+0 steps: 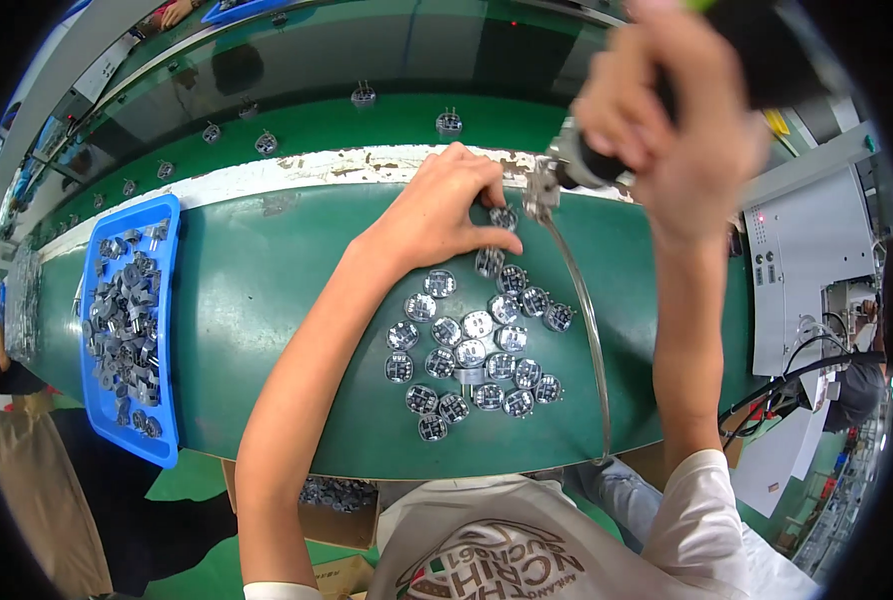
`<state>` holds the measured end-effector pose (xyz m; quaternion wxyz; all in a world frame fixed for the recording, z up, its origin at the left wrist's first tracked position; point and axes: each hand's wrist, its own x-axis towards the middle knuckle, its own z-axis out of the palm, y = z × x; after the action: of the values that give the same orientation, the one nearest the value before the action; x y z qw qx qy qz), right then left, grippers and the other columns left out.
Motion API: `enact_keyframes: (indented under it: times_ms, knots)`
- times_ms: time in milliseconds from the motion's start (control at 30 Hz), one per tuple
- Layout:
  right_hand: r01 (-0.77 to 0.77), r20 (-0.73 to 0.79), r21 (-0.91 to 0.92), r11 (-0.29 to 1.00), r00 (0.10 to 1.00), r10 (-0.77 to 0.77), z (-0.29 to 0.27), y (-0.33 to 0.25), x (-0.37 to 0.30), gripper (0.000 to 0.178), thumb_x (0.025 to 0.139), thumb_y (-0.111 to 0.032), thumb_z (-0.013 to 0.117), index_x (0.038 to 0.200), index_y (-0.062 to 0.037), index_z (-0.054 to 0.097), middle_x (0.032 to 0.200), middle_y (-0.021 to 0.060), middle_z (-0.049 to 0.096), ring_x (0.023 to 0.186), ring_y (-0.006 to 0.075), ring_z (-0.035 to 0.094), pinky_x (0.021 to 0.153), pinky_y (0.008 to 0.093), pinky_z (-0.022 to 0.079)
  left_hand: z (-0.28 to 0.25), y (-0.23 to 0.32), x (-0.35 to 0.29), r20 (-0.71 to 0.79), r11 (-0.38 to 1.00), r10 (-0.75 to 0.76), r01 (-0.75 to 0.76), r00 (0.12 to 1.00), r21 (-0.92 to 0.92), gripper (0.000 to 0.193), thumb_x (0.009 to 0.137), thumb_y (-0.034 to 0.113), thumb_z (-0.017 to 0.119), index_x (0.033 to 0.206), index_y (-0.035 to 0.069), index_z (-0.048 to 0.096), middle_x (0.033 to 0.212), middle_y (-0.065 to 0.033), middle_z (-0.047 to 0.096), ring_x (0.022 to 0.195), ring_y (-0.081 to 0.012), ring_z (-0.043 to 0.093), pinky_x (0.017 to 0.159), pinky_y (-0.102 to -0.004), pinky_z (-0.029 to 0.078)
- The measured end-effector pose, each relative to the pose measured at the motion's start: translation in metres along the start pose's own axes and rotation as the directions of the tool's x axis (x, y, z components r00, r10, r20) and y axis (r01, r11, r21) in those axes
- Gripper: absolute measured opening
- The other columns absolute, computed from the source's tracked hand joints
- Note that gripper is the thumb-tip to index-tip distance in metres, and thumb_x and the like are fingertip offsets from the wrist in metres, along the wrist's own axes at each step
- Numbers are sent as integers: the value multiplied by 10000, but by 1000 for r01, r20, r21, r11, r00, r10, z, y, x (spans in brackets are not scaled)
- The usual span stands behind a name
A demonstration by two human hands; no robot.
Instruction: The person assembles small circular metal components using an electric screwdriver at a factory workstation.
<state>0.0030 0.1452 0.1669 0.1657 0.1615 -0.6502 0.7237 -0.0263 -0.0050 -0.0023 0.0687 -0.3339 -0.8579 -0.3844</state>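
My left hand reaches to the back edge of the green bench. Its thumb and fingers curve around a small round circuit part. A second round part sits just below the thumb. My right hand, smeared by motion, wraps round a black power screwdriver held above the bench. The tool's metal nose is right beside the part in my left hand. From the nose a clear hose runs toward the front edge. Several more round circuit parts lie loosely grouped below my left hand.
A blue tray heaped with small grey parts stands at the left. Behind a worn white ledge, spaced round parts stand on a green conveyor. A white machine box with cables is at the right. A carton sits below the front edge.
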Motion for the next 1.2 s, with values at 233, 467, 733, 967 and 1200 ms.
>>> enact_keyframes:
  times_ms: [233, 467, 733, 967, 1200]
  knots:
    - [115, 304, 237, 965, 934, -186, -68, -28, 0, 228, 1065, -212, 361, 1101, -12, 465, 511, -31, 347, 400, 90, 340, 452, 266, 356, -35, 26, 20, 249, 958, -110, 169, 962, -233, 436, 691, 276, 937, 975, 85, 667, 947, -28, 643, 1000, -222, 582, 918, -370, 474]
    - [152, 161, -47, 987, 977, -143, -45, -18, -2, 234, 1054, -201, 451, 968, 7, 515, 480, -2, 361, 369, 102, 345, 426, 267, 366, -5, -24, 56, -342, 839, -391, 484, 854, 248, 482, 774, 412, 862, 1012, 44, 660, 998, -131, 676, 962, -323, 658, 836, -460, 534]
    - [224, 153, 112, 968, 959, -240, -50, -16, 2, 236, 1055, -190, 446, 997, 25, 525, 484, 7, 364, 369, 104, 350, 420, 270, 370, 0, -12, 49, -220, 961, -177, 217, 959, 173, 333, 784, 260, 832, 1009, 35, 734, 1006, -122, 711, 1021, -302, 631, 931, -423, 509]
    - [153, 129, -38, 988, 981, -147, -33, -20, -6, 191, 1031, -180, 527, 944, -10, 540, 480, -4, 384, 362, 98, 358, 404, 268, 355, 13, 11, 17, 108, 999, 9, -5, 994, -43, 359, 751, 201, 866, 1070, 77, 758, 1119, -72, 724, 1126, -282, 577, 1054, -422, 432]
    - [-23, -98, 99, 995, 995, 33, -2, -5, -16, 173, 1003, -166, 577, 936, -12, 535, 472, -8, 393, 350, 91, 350, 375, 265, 327, 20, 3, 13, 65, 996, 15, -9, 998, -87, 371, 701, 303, 904, 937, 84, 719, 1036, -20, 691, 1094, -254, 552, 1044, -409, 372]
